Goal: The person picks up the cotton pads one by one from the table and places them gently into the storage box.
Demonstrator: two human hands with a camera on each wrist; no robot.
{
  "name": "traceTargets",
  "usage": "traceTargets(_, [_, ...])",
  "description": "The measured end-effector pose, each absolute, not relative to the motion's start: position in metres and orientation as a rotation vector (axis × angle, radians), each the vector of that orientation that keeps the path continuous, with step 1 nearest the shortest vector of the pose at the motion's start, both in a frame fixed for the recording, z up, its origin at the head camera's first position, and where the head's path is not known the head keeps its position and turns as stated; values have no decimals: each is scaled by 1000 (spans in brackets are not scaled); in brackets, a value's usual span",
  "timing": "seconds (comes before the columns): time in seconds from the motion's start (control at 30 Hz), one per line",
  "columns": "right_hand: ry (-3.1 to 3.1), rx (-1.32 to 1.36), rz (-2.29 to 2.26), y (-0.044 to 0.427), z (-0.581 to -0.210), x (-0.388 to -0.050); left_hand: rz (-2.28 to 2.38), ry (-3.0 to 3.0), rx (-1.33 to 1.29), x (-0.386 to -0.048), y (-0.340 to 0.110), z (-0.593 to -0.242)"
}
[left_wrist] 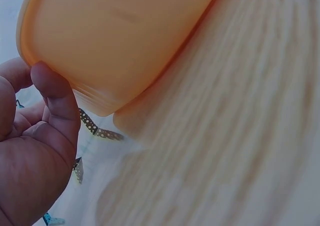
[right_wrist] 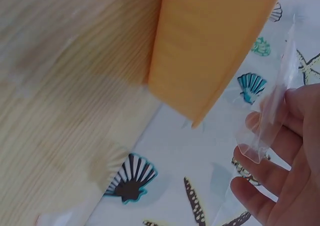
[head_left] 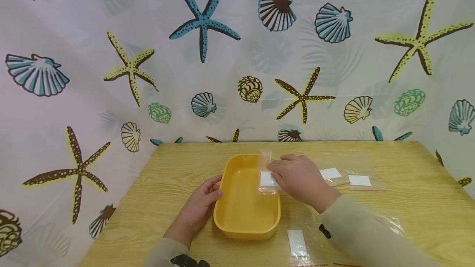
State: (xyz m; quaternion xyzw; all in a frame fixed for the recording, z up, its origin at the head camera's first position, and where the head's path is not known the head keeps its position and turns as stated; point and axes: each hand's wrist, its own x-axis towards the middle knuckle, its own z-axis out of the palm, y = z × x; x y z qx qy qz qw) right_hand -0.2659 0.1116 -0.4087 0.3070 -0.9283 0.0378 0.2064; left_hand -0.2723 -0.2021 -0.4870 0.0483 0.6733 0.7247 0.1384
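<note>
A yellow plastic tub (head_left: 245, 217) stands on the wooden table. My left hand (head_left: 202, 201) grips its left rim, thumb on the near side and fingers behind, as the left wrist view also shows with the tub wall (left_wrist: 115, 36). Over the tub's right far edge, my right hand (head_left: 298, 178) pinches a clear zip bag (head_left: 268, 180) with a white label inside or on it. In the right wrist view the bag (right_wrist: 275, 106) hangs between thumb and fingers, above and apart from the tub's outer wall (right_wrist: 205, 51).
More clear bags with white labels lie on the table (head_left: 178, 160): one bag (head_left: 330, 173) behind the right hand, another bag (head_left: 360, 180) farther right, and a bag (head_left: 297, 242) near the front. A patterned curtain (head_left: 230, 61) stands behind the table.
</note>
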Motion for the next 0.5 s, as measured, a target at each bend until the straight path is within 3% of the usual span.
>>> traceTargets(0.5, [-2648, 833, 104, 61, -416, -254, 2101, 1952, 180, -273, -202, -487])
